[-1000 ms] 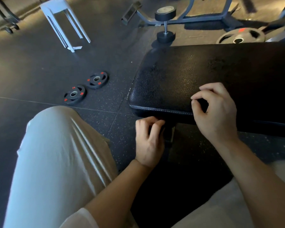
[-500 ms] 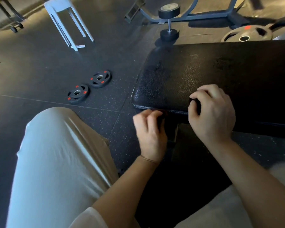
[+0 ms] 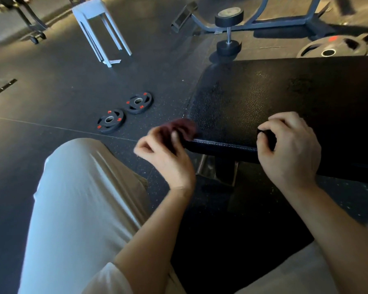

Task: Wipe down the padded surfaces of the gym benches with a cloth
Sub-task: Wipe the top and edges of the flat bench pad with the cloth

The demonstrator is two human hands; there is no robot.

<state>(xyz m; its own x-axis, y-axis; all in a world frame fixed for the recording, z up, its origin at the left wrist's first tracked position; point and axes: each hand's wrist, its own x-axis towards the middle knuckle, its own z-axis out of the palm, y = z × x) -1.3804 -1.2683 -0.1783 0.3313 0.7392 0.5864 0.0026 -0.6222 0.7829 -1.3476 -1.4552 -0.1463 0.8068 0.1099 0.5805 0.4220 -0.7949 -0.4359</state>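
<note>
The black padded bench (image 3: 263, 96) lies across the right half of the head view, its left end toward me. My left hand (image 3: 166, 158) is blurred just off the pad's near left corner and grips a dark red cloth (image 3: 176, 128), which touches that corner. My right hand (image 3: 289, 149) rests on the pad's near edge with fingers and thumb curled. The gap between thumb and forefinger is dark, and I cannot make out anything held there.
Two small black weight plates (image 3: 111, 123) with red marks lie on the rubber floor to the left of the bench. A white stool (image 3: 98, 24) stands at the back, a dumbbell (image 3: 228, 28) stands upright behind the bench, and a large plate (image 3: 331, 48) is at the right. My trousered knee (image 3: 83, 187) fills the lower left.
My left hand has come up from under the bench's near edge and moved left, now showing the dark red cloth at the pad's corner. The right hand has stayed on the near edge.
</note>
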